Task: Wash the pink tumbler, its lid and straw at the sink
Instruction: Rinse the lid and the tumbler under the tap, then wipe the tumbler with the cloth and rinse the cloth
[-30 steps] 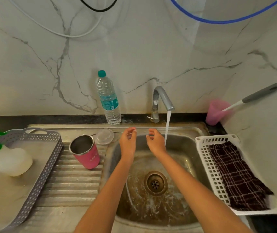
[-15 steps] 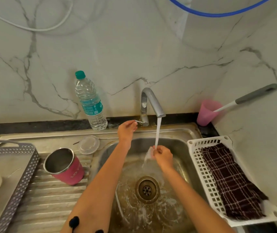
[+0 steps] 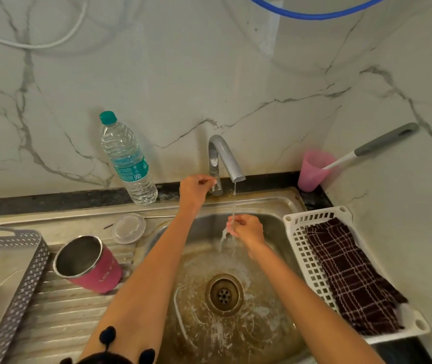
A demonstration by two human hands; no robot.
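Observation:
The pink tumbler (image 3: 89,264) with a steel inside stands tilted on the ribbed drainboard left of the sink (image 3: 262,203). Behind it the clear lid (image 3: 128,228) lies flat, with the thin metal straw (image 3: 159,217) beside it along the back ledge. My left hand (image 3: 195,189) grips the lever of the tap (image 3: 225,156). My right hand (image 3: 246,229) is over the basin under a thin stream of water, fingers curled, with nothing visible in them. Neither hand touches the tumbler, lid or straw.
A water bottle (image 3: 128,158) stands behind the drainboard. A pink cup (image 3: 312,170) with a brush handle is in the back right corner. A white basket (image 3: 301,232) holding a checked cloth (image 3: 351,274) sits right of the basin. A grey tray (image 3: 23,279) lies at the left.
My left hand rose from the basin to the tap lever and took hold of it. My right hand moved under the stream, which is thinner now.

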